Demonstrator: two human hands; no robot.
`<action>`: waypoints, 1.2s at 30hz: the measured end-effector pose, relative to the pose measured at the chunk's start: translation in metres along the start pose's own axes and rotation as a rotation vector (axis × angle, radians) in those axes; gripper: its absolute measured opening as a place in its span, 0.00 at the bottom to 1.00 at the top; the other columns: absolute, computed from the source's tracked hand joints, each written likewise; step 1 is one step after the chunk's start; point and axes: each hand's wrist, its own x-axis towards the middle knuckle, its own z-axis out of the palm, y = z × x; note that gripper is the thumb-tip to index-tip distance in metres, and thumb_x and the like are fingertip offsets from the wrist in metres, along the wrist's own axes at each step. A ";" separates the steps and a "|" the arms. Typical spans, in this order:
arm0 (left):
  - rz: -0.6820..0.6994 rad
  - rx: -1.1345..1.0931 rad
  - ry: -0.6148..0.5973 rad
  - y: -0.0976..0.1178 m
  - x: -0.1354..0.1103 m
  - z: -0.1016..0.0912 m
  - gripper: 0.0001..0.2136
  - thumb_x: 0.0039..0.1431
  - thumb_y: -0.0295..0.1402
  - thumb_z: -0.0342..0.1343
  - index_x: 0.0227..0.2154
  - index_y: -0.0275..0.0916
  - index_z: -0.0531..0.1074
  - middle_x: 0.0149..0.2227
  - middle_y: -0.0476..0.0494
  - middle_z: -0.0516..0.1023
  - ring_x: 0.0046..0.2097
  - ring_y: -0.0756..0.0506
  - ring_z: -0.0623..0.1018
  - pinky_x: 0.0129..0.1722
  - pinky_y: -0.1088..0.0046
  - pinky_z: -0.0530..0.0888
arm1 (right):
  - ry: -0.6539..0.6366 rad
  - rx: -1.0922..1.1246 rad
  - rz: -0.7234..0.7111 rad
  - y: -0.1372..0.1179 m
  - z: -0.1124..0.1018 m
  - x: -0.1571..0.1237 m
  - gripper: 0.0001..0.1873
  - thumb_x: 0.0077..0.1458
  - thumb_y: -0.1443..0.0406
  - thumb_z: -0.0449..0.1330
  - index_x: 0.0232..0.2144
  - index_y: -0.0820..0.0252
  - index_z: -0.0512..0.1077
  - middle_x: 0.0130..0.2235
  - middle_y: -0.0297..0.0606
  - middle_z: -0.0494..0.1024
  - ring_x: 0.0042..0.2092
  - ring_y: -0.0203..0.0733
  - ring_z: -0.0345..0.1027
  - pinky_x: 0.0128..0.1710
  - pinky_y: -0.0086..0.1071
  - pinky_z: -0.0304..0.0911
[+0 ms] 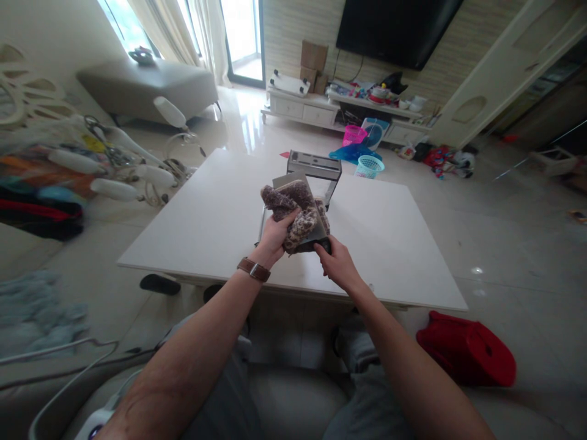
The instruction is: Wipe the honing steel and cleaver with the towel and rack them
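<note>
A kitchen knife with a broad grey blade is held over the white table, its dark handle toward the lower right. My right hand is closed around that handle. My left hand grips a fluffy brown and white cloth, pressed against the blade's face; part of the cloth also shows beyond the blade's right edge. Just behind the knife stands a dark-topped rack with slots in its top and a pale front. Cloth and hands hide much of the blade.
The white table spans the middle. A red object lies on the floor at right. Beyond the table are a teal basket, a pink basket and a TV cabinet. A chandelier-like lamp is at left.
</note>
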 end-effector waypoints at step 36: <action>0.198 -0.175 0.106 0.035 0.026 -0.021 0.16 0.49 0.33 0.73 0.40 0.34 0.79 0.40 0.40 0.87 0.46 0.42 0.85 0.54 0.62 0.81 | -0.015 -0.228 -0.152 -0.011 -0.013 -0.003 0.13 0.58 0.57 0.58 0.26 0.55 0.63 0.24 0.29 0.66 0.29 0.37 0.57 0.31 0.31 0.50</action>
